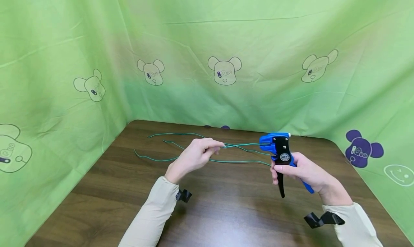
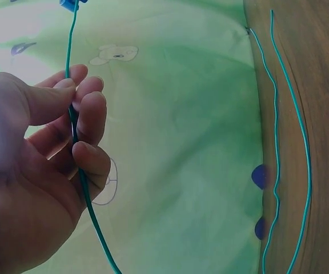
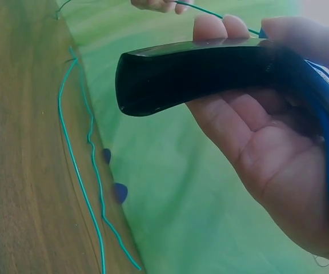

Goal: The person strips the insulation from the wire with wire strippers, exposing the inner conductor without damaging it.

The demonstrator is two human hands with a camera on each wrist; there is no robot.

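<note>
Between thumb and fingers, my left hand (image 1: pixel 197 154) pinches a thin green wire (image 2: pixel 97 228). The wire runs across to the right, its far end at the jaws of a blue and black wire stripper (image 1: pixel 280 148). My right hand (image 1: pixel 305 169) grips that wire stripper by its handles, head up, with the jaws facing left. In the right wrist view the black handle (image 3: pixel 170 77) crosses in front of the fingers. The wire's tip is hidden at the jaws.
Two more green wires lie on the brown wooden table (image 1: pixel 207 211); one wire (image 1: pixel 239 161) passes below my left hand, the other wire (image 2: pixel 277 131) nearer the back edge. A green curtain (image 1: pixel 207 31) with printed bear heads hangs behind and at both sides.
</note>
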